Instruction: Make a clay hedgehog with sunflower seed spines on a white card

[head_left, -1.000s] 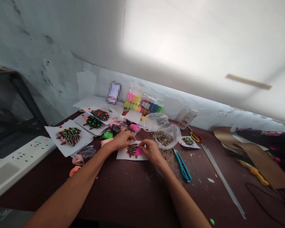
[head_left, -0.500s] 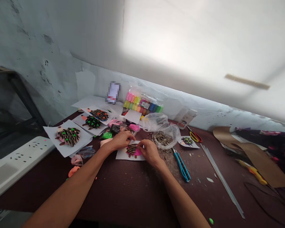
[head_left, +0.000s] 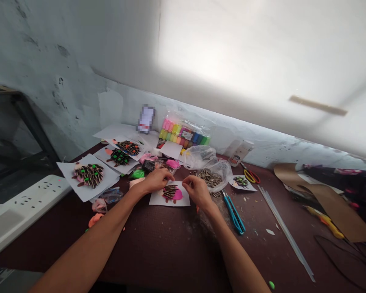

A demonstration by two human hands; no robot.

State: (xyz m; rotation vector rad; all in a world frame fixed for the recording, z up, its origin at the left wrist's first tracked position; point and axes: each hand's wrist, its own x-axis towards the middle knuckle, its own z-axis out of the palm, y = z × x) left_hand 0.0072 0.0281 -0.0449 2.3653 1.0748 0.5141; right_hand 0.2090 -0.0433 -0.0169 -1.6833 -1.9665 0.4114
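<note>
A white paper card [head_left: 183,202] bears a pink clay hedgehog [head_left: 178,194] with rows of striped sunflower seeds as spines and small brown feet. My left hand [head_left: 157,180] is bent over the card's upper left edge, its fingers together against the paper. Just right of the hedgehog, over the card's right edge, my right hand [head_left: 198,190] is closed in a pinch. Whatever may sit between those fingertips is too small to make out. Behind the right hand, a clear plastic bag [head_left: 221,173] lies open around a heap of sunflower seeds [head_left: 209,177].
Finished seed hedgehogs on paper [head_left: 90,175] lie left, near a white power strip [head_left: 33,203]. Coloured clay packs [head_left: 186,134] lean on the wall. To the right are teal-handled scissors [head_left: 234,213], yellow-red scissors [head_left: 251,176], glue sticks [head_left: 286,232] and a yellow glue gun [head_left: 326,221].
My right hand has drawn back a little to the right from the hedgehog, uncovering its pink right side. My left hand has stayed almost in place.
</note>
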